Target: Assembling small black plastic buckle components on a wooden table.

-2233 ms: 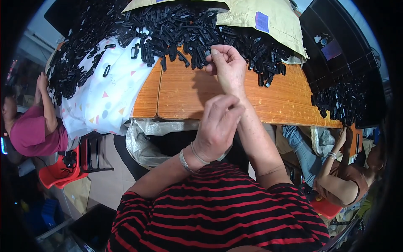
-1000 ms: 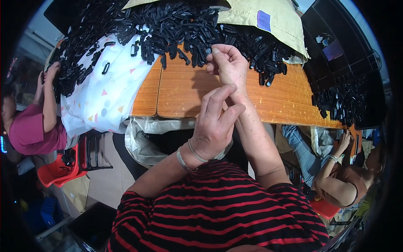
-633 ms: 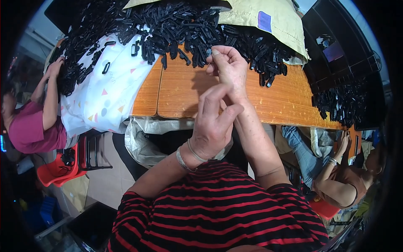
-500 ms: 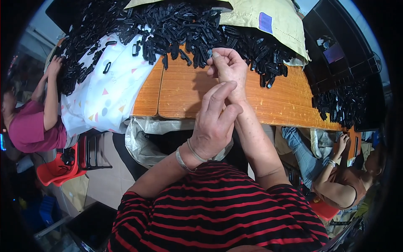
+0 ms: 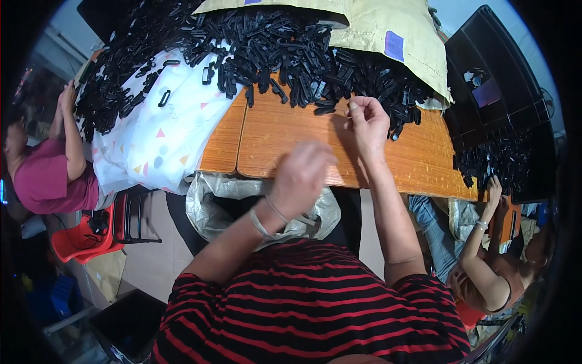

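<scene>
A large pile of small black plastic parts (image 5: 285,51) spreads over the far side of the wooden table (image 5: 285,133). My right hand (image 5: 370,124) is at the near edge of that pile, thumb and forefinger pinched together. Whatever may be between those fingertips is hidden or too small to make out. Lower and to the left, my left hand (image 5: 303,176) hangs above the table's front edge, with bands around its wrist. Motion smears its fingers, so I cannot see whether they hold anything.
Yellow-brown paper sacks (image 5: 418,51) lie on the pile. A patterned white plastic sheet (image 5: 151,142) covers the table's left part. Below the front edge hangs a whitish woven sack (image 5: 203,200). Co-workers sit left (image 5: 48,176) and right (image 5: 485,267); a black crate (image 5: 497,79) stands at right.
My hands have moved apart: the right one went right and slightly down along the pile's edge, the left one stays lower left, now blurred. The view has shifted slightly.
</scene>
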Action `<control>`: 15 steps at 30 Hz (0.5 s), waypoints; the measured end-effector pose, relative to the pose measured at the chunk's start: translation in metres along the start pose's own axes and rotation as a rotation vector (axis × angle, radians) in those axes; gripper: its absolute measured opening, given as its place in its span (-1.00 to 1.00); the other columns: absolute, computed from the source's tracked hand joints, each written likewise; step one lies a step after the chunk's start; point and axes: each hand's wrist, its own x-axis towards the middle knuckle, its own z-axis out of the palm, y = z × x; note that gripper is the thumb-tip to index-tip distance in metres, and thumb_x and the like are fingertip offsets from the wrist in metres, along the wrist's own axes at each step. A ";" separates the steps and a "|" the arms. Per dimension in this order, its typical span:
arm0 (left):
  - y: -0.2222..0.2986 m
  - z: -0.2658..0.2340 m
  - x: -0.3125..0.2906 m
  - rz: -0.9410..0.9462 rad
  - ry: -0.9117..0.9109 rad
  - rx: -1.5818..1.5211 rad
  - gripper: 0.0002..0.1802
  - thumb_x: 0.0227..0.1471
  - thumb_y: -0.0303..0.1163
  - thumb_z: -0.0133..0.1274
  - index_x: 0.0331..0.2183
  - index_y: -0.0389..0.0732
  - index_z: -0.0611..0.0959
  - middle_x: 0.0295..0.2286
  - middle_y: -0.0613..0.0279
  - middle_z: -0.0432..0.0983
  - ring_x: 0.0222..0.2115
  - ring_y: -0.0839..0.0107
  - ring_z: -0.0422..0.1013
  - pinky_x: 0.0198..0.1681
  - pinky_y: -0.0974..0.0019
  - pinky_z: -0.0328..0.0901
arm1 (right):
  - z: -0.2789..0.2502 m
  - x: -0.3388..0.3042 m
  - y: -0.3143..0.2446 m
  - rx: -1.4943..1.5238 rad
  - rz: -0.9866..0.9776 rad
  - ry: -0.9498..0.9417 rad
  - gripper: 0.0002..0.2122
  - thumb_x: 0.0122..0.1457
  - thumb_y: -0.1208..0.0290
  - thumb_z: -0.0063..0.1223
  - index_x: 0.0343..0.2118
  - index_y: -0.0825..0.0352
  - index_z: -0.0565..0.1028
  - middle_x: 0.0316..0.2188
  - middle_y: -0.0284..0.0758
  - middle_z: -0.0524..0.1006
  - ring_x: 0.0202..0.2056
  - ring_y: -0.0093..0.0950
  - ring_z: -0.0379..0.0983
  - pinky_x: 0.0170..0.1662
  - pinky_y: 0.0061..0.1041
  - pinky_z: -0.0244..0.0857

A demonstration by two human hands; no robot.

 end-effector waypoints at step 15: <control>-0.145 -0.035 0.065 0.119 -0.118 0.589 -0.86 -0.14 -0.58 0.01 -0.41 -0.22 0.52 -0.30 0.17 0.42 -0.24 0.18 0.33 -0.19 0.22 0.30 | 0.018 0.001 0.012 -0.824 -0.525 -0.309 -0.93 -0.06 0.55 0.15 -0.48 0.35 0.50 -0.40 -0.24 0.43 -0.43 -0.20 0.45 -0.39 -0.29 0.34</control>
